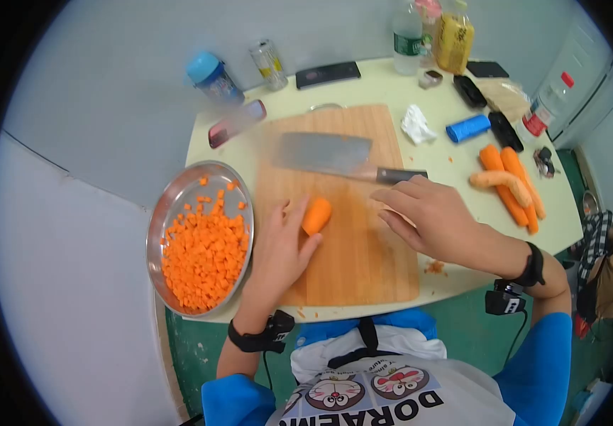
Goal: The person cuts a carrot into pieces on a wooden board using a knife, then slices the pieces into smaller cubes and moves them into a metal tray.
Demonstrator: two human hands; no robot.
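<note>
On the wooden cutting board (363, 263) lies a short orange carrot piece (318, 215), with my left hand (280, 238) against its left side, fingers apart. A cleaver (328, 153) rests across the upper part of the board, blade to the left and its dark handle to the right. My right hand (420, 213) is just below the handle, fingers spread and holding nothing. Left of the board, an oval metal tray (152, 245) contains many diced carrot cubes (203, 259).
Several whole carrots (512, 186) lie on the right, near a blue roll (468, 128) and crumpled tissue (417, 124). Bottles (455, 39), a can (269, 65), a blue-capped container (214, 78) and phones (328, 74) line the back.
</note>
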